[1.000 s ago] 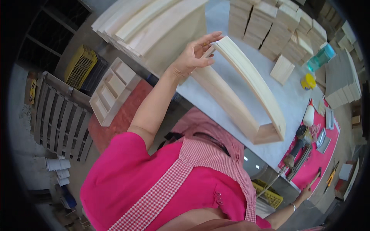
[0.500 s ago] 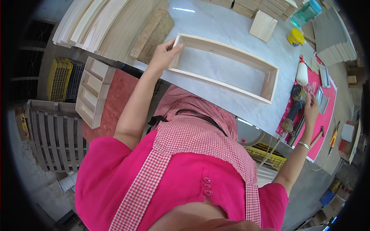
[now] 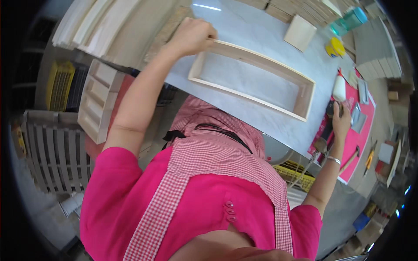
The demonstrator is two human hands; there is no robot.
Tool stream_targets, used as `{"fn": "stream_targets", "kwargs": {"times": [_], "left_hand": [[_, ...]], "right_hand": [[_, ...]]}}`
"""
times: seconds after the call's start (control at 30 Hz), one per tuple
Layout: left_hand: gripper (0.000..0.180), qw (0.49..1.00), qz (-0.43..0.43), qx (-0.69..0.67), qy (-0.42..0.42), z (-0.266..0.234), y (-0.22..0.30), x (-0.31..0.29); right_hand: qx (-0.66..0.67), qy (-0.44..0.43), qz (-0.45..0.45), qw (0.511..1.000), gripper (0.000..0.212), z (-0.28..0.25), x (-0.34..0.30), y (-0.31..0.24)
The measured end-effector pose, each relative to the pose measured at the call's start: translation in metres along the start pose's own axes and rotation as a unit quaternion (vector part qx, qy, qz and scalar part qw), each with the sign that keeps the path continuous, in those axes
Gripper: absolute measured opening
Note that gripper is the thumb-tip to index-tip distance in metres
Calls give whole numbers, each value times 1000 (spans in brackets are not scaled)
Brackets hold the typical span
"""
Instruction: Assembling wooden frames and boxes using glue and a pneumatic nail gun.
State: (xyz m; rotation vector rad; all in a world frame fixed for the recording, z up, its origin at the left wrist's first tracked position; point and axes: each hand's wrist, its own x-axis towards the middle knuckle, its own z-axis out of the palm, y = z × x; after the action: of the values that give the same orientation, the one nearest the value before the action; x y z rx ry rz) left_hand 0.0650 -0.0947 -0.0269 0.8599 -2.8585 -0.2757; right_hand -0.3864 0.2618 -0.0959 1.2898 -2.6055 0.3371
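Observation:
On the pale marbled tabletop [image 3: 183, 74] lies a long, rectangular wooden frame [image 3: 248, 93], with the tabletop showing inside it. My left hand [image 3: 193, 37] is at the frame's far left corner, its fingers curled over and hiding that corner. Over at the right, my right hand [image 3: 342, 119] is closed round the dark end of an air nail gun [image 3: 321, 141], which lies on a pink sheet [image 3: 348, 156]. My palm partly hides the gun.
A white bottle [image 3: 339, 89], a yellow tub [image 3: 335, 48] and a flat wooden piece [image 3: 300, 32] are on the far right side. Beyond my left arm are stacked boards [image 3: 102, 26] and a compartmented wooden box [image 3: 100, 100]. A hammer [image 3: 349, 160] lies right of the gun.
My left hand has shifted from the frame's left end up to its far corner, fingers now curled. My right hand has come down and closed on the nail gun.

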Motion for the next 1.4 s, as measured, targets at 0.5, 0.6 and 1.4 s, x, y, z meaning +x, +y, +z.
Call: {"fn": "stream_targets", "kwargs": {"times": [0.5,0.6,1.4], "left_hand": [[18,998,-4,-53,-13,-5,-2,-3],[21,981,47,7,186,-6,10,-25],[18,952,20,-244,184,53,142,-128]], "right_hand": [[-27,-10,103,994,73,28,56,-19],[-33,-43,121,991,76,20,70,-28],[531,172,112,822,52,-66,-18,-190]]}}
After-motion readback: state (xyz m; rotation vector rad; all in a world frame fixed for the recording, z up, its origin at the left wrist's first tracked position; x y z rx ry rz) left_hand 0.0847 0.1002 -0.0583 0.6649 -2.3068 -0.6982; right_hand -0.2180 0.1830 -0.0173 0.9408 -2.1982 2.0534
